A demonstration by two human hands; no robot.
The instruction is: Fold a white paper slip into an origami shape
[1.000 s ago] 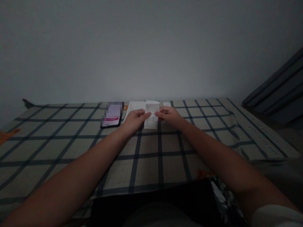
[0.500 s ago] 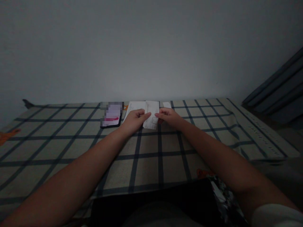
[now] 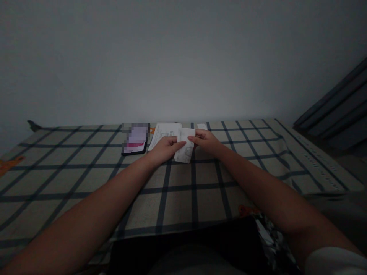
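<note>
A small white sheet of folded paper [image 3: 185, 152] with faint printed drawings is held up between both hands over the table. My left hand [image 3: 166, 148] pinches its left edge, thumb across the front. On the right edge, my right hand [image 3: 204, 140] grips it with the thumb on the front and fingers curled behind. Behind my left hand lies a larger white printed sheet [image 3: 166, 128], partly covered by the hand and the held paper. A small white piece [image 3: 202, 126] lies just beyond my right hand; its kind is unclear.
A phone [image 3: 136, 139] with a lit, blurred screen lies left of the sheets. The checked tablecloth [image 3: 180, 202] covers the table up to the pale wall [image 3: 183, 61]. Dark folded fabric [image 3: 338, 103] hangs at the right.
The held paper has come slightly toward me and its top edge sits lower, uncovering more of the printed sheet behind. Both hands have kept their grip, with the left shifted slightly right.
</note>
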